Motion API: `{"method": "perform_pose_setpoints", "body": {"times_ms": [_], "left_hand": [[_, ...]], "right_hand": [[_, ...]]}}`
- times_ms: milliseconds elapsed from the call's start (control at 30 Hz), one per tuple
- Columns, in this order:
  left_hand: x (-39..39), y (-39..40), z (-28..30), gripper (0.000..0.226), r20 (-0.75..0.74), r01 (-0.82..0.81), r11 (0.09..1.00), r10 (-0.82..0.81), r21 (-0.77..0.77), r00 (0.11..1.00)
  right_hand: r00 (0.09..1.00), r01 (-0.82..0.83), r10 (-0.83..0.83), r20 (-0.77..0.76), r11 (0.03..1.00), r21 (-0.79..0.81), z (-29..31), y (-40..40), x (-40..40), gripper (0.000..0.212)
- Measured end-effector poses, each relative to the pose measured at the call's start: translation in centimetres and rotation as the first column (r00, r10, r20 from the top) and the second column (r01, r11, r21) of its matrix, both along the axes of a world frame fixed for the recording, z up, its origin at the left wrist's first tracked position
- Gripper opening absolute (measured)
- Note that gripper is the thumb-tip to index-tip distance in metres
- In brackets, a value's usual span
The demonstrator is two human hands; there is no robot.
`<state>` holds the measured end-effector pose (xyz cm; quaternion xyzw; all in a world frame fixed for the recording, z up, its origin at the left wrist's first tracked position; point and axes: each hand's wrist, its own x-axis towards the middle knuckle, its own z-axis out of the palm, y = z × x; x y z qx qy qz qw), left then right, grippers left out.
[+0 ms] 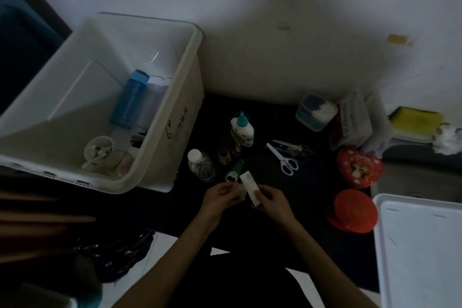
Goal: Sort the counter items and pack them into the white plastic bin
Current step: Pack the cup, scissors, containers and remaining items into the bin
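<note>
The white plastic bin (160, 137) stands at the left of the dark counter, holding a blue bottle (130, 97), a pale bottle (152, 97) and a small cup (97, 151). Near the counter's front edge my right hand (271, 201) grips a small white box (250, 187). My left hand (221, 196) is beside it with fingers curled on something small and greenish; what it is I cannot tell. A green tool (233, 172) lies just beyond the hands. A clear bottle (201, 165) and a glue bottle (242, 130) stand behind.
White-handled scissors (282, 161) and metal scissors (295, 149) lie mid-counter. A cotton-swab tub (315, 111), a packet (350, 122), a red heart tin (360, 167) and a red lid (353, 210) are at the right. A white bin lid (420, 252) lies front right.
</note>
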<state>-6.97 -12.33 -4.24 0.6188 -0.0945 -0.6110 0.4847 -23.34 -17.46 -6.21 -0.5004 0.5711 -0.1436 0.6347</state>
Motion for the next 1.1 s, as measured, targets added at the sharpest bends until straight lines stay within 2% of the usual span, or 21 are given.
{"method": "perform_pose_setpoints", "body": {"times_ms": [200, 300, 367, 433, 500, 567, 600, 667, 733, 833, 900, 967, 1033, 1100], "left_hand": [[0.5, 0.3, 0.1, 0.019, -0.057, -0.041, 0.998, 0.044, 0.054, 0.997], [1.3, 1.0, -0.6, 0.026, -0.074, -0.064, 0.992, 0.072, 0.112, 0.995], [1.9, 1.7, -1.1, 0.032, -0.058, -0.068, 0.983, 0.079, 0.171, 0.995], [2.3, 2.1, -1.4, 0.035, -0.049, -0.067, 0.973, 0.079, 0.219, 0.996], [2.5, 2.3, -1.5, 0.035, -0.072, -0.073, 0.964, 0.094, 0.254, 0.993], [2.5, 2.2, -1.3, 0.030, -0.109, -0.077, 0.959, 0.110, 0.274, 0.988], [2.5, 2.2, -1.2, 0.027, -0.120, -0.083, 0.957, 0.120, 0.278, 0.986], [2.5, 2.0, -1.1, 0.024, -0.125, -0.095, 0.954, 0.135, 0.284, 0.983], [2.4, 1.9, -1.0, 0.027, -0.124, -0.107, 0.954, 0.146, 0.279, 0.982], [2.3, 1.8, -0.9, 0.023, -0.094, -0.125, 0.961, 0.152, 0.247, 0.984], [2.1, 1.8, -0.7, 0.013, -0.073, -0.129, 0.964, 0.149, 0.234, 0.986], [2.1, 1.8, -0.8, 0.008, -0.057, -0.143, 0.963, 0.159, 0.227, 0.986], [2.0, 1.6, -0.9, 0.010, -0.038, -0.150, 0.965, 0.161, 0.213, 0.986], [1.7, 1.5, -1.0, 0.011, -0.020, -0.152, 0.968, 0.159, 0.199, 0.987]], "right_hand": [[0.986, -0.159, 0.162, 0.042, 0.985, -0.063, -0.1, 0.5, 0.8, 0.025], [0.975, -0.222, 0.215, -0.059, 0.958, -0.184, -0.1, -0.4, 1.4, 0.022], [0.944, -0.303, 0.216, -0.248, 0.865, -0.400, -0.3, -1.8, 2.2, 0.025], [0.880, -0.452, 0.275, -0.387, 0.733, -0.508, -0.3, -3.4, 3.3, 0.039], [0.767, -0.631, 0.396, -0.505, 0.610, -0.480, -0.5, -4.8, 4.4, 0.056], [0.639, -0.763, 0.476, -0.604, 0.497, -0.414, -1.1, -5.7, 5.0, 0.062], [0.601, -0.793, 0.471, -0.646, 0.454, -0.407, -1.3, -5.9, 5.2, 0.060], [0.591, -0.799, 0.404, -0.698, 0.416, -0.435, -1.5, -6.1, 5.4, 0.050], [0.597, -0.780, 0.351, -0.722, 0.464, -0.419, -1.4, -6.1, 5.4, 0.040], [0.648, -0.690, 0.365, -0.669, 0.653, -0.313, -0.9, -5.7, 4.6, 0.034], [0.759, -0.548, 0.350, -0.548, 0.799, -0.248, -0.3, -5.3, 3.5, 0.027], [0.878, -0.364, 0.259, -0.403, 0.907, -0.210, 0.5, -4.6, 2.5, 0.017], [0.958, -0.196, 0.151, -0.245, 0.966, -0.170, 1.6, -3.6, 1.8, 0.011], [0.997, -0.067, 0.064, -0.051, 0.996, -0.056, 2.4, -2.4, 1.6, 0.015]]}}
